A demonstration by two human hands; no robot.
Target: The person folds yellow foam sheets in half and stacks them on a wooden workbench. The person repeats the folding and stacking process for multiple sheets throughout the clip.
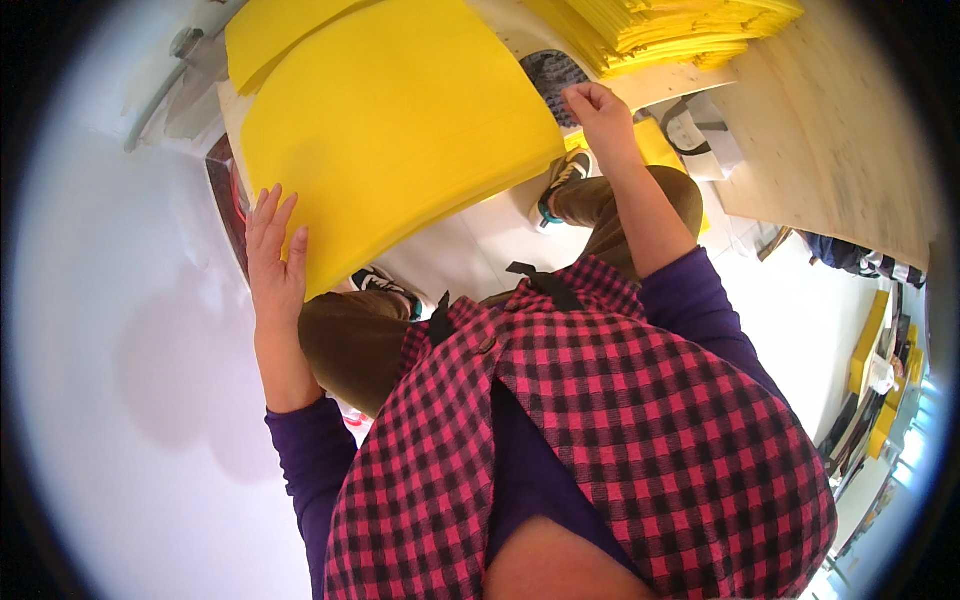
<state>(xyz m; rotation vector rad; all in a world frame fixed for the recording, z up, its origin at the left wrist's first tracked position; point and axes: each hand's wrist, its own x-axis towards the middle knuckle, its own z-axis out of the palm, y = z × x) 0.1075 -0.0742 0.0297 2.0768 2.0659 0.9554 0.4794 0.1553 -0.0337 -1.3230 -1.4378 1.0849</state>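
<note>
In front of me a thick layered stack of yellow sheets [400, 130] lies on a pale wooden surface, its near edge curving down toward my knees. My left hand [272, 250] is at the stack's near left edge, with fingers stretched out and the thumb apart, holding nothing. Just off the right edge of the stack is my right hand [603, 118], raised, its fingers curled together in a pinch. Whatever is between those fingertips, if anything, is hidden. A dark mottled pad [553, 82] shows beside that hand, partly covered by it.
Another pile of yellow sheets [665, 35] sits at the far right on the wooden surface. A tall pale wooden panel [835, 130] stands to the right. A white wall [120, 330] is close on my left. Yellow pieces [870, 340] lie farther off at the right.
</note>
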